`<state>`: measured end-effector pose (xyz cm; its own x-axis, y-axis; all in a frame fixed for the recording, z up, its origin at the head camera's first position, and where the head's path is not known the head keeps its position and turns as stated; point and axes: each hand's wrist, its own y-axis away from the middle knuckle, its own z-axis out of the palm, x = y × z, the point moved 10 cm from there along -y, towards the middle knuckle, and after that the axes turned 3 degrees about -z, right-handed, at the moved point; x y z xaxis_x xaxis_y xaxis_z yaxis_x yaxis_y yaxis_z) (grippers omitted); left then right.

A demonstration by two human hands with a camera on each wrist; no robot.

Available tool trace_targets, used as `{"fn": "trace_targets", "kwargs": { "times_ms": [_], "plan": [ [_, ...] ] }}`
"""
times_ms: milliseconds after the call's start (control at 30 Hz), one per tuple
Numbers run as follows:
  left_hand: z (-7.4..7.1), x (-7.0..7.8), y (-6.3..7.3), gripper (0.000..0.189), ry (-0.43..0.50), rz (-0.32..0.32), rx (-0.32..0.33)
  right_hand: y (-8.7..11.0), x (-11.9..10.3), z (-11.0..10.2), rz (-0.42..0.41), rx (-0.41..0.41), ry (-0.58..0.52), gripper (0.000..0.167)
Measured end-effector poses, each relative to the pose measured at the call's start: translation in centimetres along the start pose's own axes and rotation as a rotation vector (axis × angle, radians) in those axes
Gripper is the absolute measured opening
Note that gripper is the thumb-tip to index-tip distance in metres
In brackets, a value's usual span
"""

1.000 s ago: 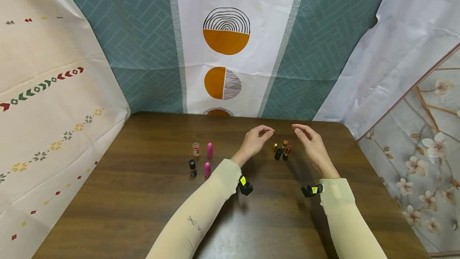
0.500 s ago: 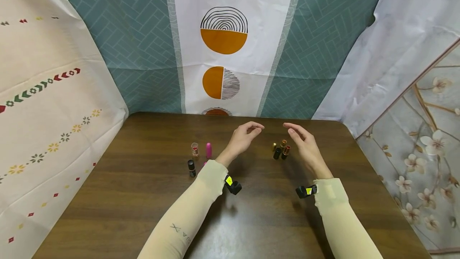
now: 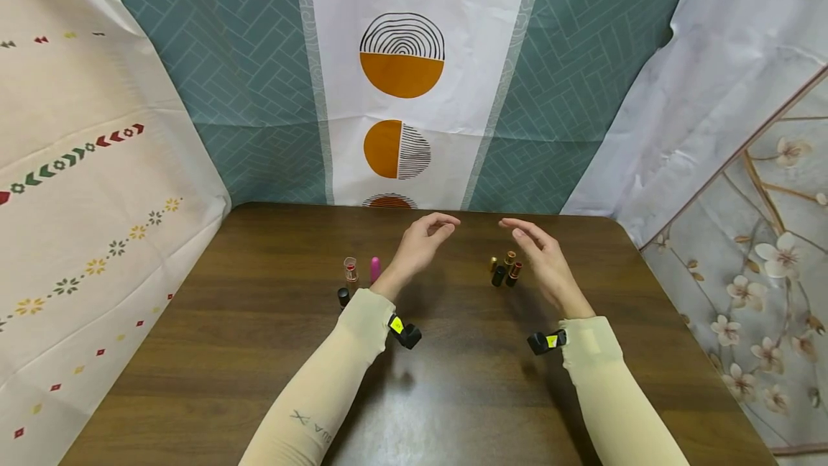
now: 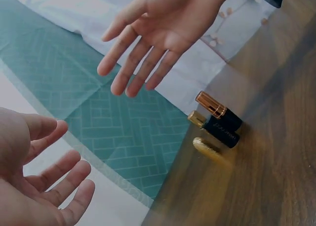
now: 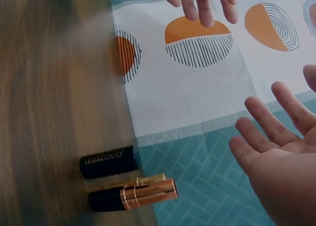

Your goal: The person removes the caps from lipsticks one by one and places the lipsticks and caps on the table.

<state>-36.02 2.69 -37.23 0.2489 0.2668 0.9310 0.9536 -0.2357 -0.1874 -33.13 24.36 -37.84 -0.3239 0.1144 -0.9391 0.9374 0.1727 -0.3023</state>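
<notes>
My left hand [image 3: 419, 244] hovers over the middle of the table, palm turned inward, fingers relaxed and holding nothing. Facing it, my right hand [image 3: 542, 261] is likewise raised and unoccupied, fingers loosely extended. Just left of the right hand stands a close group: a black lipstick tube with a shiny copper top [image 3: 514, 274], a black lettered tube [image 5: 108, 162] and a small gold tube [image 3: 494, 265]. Beyond my left wrist are a lipstick with a clear cap [image 3: 351, 270], a pink tube [image 3: 375, 269] and a black tube [image 3: 343, 298] partly covered by the sleeve.
All the tubes stand on a dark brown wooden table [image 3: 259, 365]. Behind its far edge hangs a green and white patterned cloth [image 3: 401, 106]. A cream cloth [image 3: 97, 200] borders the left side and a floral cloth [image 3: 744, 308] the right.
Both hands have drifted left, the left hand further, so the gap between them has widened. The left sleeve now hides the nearer pink tube and part of the black one. The tubes stay put.
</notes>
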Motion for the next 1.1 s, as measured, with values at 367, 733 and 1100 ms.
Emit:
{"fn": "trace_targets", "kwargs": {
  "times_ms": [367, 733, 1100],
  "plan": [
    [-1.4, -0.1, 1.0, 0.024, 0.02, -0.008, -0.025, 0.4, -0.1, 2.9, 0.015, -0.116, -0.198, 0.054],
    [-3.2, 0.8, 2.4, 0.027, -0.035, 0.009, -0.115, 0.6, 0.5, 5.0, 0.053, -0.225, -0.195, 0.05],
    [-5.0, 0.7, 4.2, 0.026, -0.056, -0.022, -0.105, 1.1, 0.9, 6.0, 0.06, -0.263, -0.245, 0.053]
  ]
}}
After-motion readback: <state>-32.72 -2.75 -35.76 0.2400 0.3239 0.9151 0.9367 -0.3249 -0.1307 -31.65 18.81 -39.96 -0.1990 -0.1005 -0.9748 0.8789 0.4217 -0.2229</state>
